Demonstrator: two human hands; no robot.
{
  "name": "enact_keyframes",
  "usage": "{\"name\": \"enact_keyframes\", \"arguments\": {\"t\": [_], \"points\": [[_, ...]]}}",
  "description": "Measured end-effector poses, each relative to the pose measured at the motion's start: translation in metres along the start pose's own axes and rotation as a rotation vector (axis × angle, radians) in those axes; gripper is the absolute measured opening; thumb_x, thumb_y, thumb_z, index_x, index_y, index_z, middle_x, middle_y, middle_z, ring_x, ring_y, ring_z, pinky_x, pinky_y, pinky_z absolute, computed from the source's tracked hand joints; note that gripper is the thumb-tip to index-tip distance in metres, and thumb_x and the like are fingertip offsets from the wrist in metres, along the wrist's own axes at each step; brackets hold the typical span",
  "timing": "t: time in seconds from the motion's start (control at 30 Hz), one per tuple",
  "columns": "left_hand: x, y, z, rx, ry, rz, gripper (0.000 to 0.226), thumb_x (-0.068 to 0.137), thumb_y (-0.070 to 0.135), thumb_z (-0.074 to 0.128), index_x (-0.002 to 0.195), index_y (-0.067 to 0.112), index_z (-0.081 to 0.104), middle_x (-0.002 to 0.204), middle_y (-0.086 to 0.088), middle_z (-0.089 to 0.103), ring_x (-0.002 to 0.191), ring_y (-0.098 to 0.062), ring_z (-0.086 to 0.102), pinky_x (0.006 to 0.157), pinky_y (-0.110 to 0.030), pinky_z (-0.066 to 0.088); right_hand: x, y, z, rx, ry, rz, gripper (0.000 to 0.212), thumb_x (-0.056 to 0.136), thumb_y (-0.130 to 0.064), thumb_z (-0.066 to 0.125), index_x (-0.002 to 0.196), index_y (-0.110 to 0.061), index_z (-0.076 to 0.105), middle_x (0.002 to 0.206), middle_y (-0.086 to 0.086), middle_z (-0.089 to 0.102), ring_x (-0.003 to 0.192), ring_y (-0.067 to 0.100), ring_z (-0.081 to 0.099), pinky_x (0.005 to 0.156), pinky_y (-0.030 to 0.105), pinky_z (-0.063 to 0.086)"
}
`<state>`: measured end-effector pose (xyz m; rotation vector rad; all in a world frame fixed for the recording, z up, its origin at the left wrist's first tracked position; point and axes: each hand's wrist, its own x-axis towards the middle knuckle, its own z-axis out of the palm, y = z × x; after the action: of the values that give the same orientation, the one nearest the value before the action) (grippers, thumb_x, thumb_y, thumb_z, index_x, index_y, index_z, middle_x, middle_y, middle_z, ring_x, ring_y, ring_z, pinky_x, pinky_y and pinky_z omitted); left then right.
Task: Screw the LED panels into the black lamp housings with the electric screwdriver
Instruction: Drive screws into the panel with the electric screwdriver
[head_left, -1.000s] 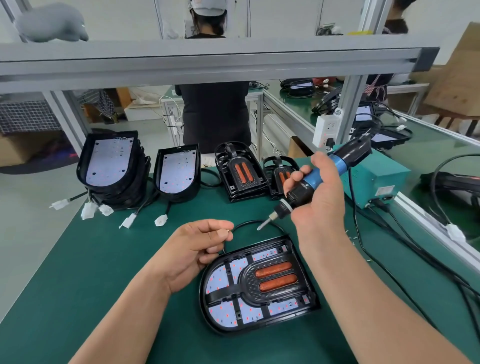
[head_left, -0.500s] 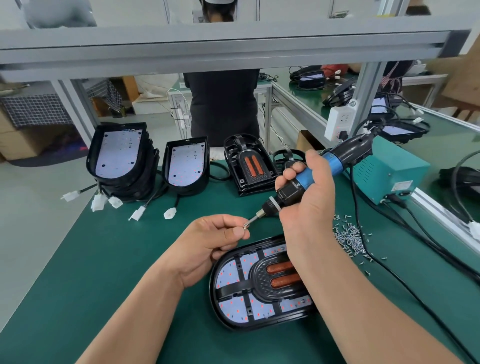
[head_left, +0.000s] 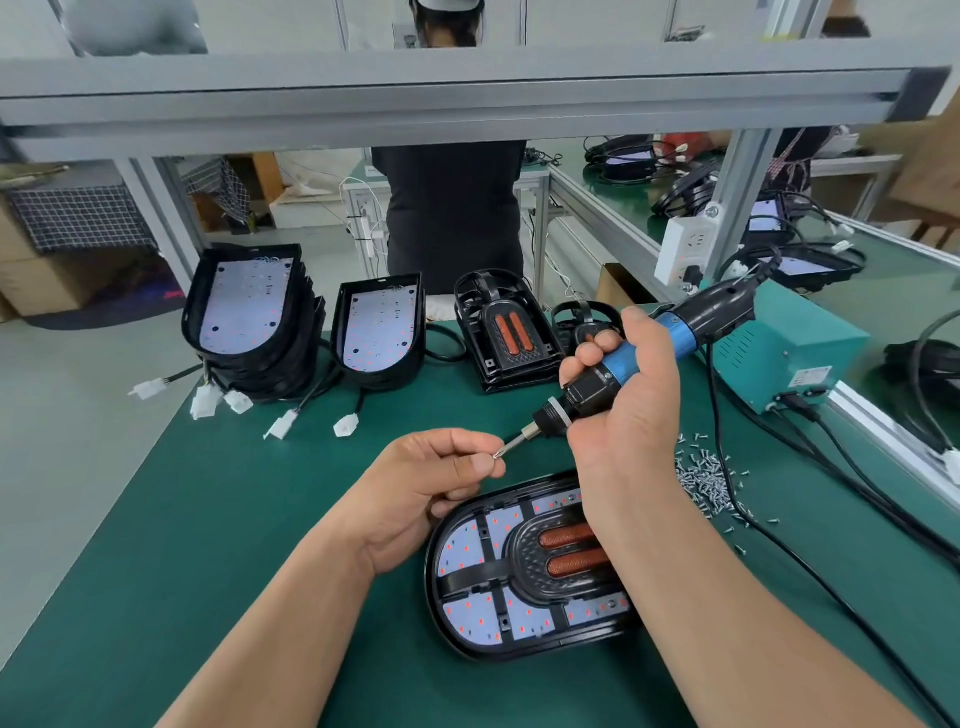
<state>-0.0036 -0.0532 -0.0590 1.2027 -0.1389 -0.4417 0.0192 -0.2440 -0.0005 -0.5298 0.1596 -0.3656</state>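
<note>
The left hand (head_left: 431, 488) pinches a screw (head_left: 497, 455) onto the bit of the electric screwdriver (head_left: 719, 307). The right hand (head_left: 626, 415) grips the screwdriver just above the lamp housing (head_left: 470, 571). Bare desk (head_left: 208, 519) stretches left to its edge.

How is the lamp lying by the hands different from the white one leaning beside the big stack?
The front lamp lies flat on the green mat; the back lamp stands tilted up. The front lamp has a black frame and two orange coils over its panel; the back lamp's white panel is bare. Both have black housings with one rounded end.
</note>
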Motion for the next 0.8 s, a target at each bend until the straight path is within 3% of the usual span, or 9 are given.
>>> {"name": "enact_keyframes", "arguments": {"t": [0.23,0.4,0.53,0.6,0.7,0.8], "points": [[0.002,0.001,-0.001,0.010,0.029,-0.006,0.031,0.064,0.012,0.092,0.093,0.008,0.083,0.090,-0.020,0.075,0.047,-0.005,0.039,0.046,-0.013,0.035,-0.003,0.003,-0.003,-0.092,-0.015,-0.074,0.016,0.100,-0.024,0.072,0.106,-0.017,0.060,0.076,-0.003,0.057,0.061,0.013,0.057,0.064,0.028,0.052],[0.002,0.001,-0.002,0.049,0.061,0.000,0.019,0.074,0.002,0.086,0.091,0.009,0.083,0.089,-0.021,0.074,0.047,-0.005,0.041,0.045,-0.013,0.035,-0.005,0.004,-0.007,-0.143,-0.039,-0.075,0.022,0.102,-0.031,0.072,0.113,-0.017,0.059,0.080,-0.002,0.059,0.067,0.014,0.059,0.072,0.031,0.051],[-0.001,0.002,0.000,0.114,0.051,-0.008,0.023,0.069,0.006,0.091,0.089,0.013,0.083,0.087,-0.017,0.075,0.057,-0.007,0.056,0.047,-0.013,0.036,-0.005,0.001,-0.014,-0.142,-0.059,0.003,0.019,0.103,-0.027,0.070,0.115,-0.017,0.058,0.084,0.000,0.060,0.073,0.016,0.059,0.074,0.032,0.049],[-0.001,0.002,0.002,0.132,0.048,-0.011,0.020,0.071,0.009,0.088,0.089,0.016,0.084,0.088,-0.015,0.076,0.064,-0.010,0.061,0.053,-0.016,0.038,-0.005,-0.001,-0.016,-0.116,-0.048,0.023,0.017,0.103,-0.025,0.070,0.113,-0.016,0.059,0.084,0.001,0.060,0.073,0.016,0.059,0.075,0.032,0.050],[-0.002,0.001,0.003,0.138,0.039,-0.023,0.021,0.073,0.012,0.086,0.093,0.017,0.084,0.092,-0.014,0.077,0.073,-0.016,0.069,0.077,-0.033,0.045,-0.005,-0.002,-0.018,-0.108,-0.030,0.015,0.013,0.102,-0.021,0.071,0.109,-0.015,0.061,0.083,0.001,0.062,0.073,0.015,0.060,0.077,0.032,0.052],[-0.003,0.001,0.001,0.147,0.028,-0.038,0.021,0.075,0.014,0.085,0.096,0.018,0.084,0.094,-0.014,0.079,0.077,-0.017,0.072,0.082,-0.036,0.045,-0.006,-0.003,-0.018,-0.087,-0.029,-0.002,0.012,0.099,-0.018,0.072,0.106,-0.015,0.063,0.083,0.001,0.062,0.074,0.016,0.062,0.077,0.033,0.053]]}}
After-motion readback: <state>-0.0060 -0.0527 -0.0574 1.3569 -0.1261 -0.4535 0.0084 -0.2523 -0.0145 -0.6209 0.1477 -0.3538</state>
